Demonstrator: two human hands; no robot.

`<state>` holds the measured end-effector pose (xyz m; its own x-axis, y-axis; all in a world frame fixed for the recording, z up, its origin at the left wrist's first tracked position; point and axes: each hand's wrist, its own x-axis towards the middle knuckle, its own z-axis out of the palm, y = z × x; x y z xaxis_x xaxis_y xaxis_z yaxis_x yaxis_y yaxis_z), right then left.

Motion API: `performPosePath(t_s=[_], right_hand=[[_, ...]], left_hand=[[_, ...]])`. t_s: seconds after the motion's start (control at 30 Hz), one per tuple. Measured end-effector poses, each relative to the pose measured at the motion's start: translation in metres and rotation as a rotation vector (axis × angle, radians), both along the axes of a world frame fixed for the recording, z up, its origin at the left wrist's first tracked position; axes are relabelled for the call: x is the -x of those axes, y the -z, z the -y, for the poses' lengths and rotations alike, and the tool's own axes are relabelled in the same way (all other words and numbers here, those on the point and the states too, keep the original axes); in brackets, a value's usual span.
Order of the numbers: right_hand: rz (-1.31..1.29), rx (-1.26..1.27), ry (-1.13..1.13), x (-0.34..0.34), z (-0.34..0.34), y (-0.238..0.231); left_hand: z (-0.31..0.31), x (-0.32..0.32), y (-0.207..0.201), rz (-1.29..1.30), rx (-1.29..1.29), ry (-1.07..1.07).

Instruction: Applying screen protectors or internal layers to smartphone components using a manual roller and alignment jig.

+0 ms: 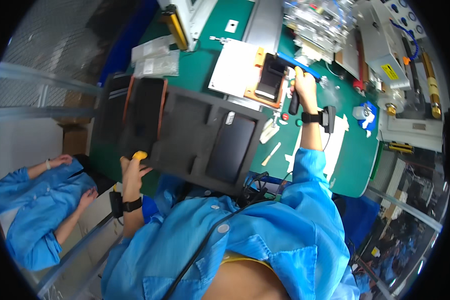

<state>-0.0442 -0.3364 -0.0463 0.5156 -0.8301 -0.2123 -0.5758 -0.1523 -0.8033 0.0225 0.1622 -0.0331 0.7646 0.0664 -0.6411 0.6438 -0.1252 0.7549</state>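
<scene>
My right hand [306, 86], with yellow finger covers, is closed around a roller-like tool with a black handle [294, 102] and a long blue bar [299, 65]. It is just right of a dark phone-shaped part [271, 75] seated in an orange-brown fixture [250, 89]. My left hand [131, 172] is at the near-left corner of a black foam tray [180, 162]. Its fingers are spread, and a yellow-covered fingertip meets the tray's edge. In the tray's right recess lies a dark flat screen panel [231, 147] with a white tab.
More dark panels with orange edges [150, 107] lie at the tray's left. Clear plastic bags [157, 64] lie behind it. A brush [271, 154] and white sheets [339, 142] are at right, below clear-and-metal machinery [321, 25]. A seated person [40, 210] is at left.
</scene>
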Motion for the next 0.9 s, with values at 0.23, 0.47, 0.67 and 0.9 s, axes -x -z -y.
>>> performPosePath(t_s=[0.23,0.47,0.67,0.9], right_hand=[[0.077,-0.078,-0.056,-0.033,0.0,-0.005],[-0.14,0.3,-0.166,0.044,-0.093,-0.011],[-0.032,-0.059,0.144,0.093,-0.103,-0.027],[0.058,-0.069,0.385,0.164,-0.065,0.004]], left_hand=[[-0.027,-0.007,0.017,0.131,0.306,-0.331],[-0.005,-0.004,0.009,0.121,0.577,-0.53],[0.002,-0.024,-0.015,0.212,0.589,-0.499],[-0.022,-0.048,-0.042,0.431,0.515,-0.135]])
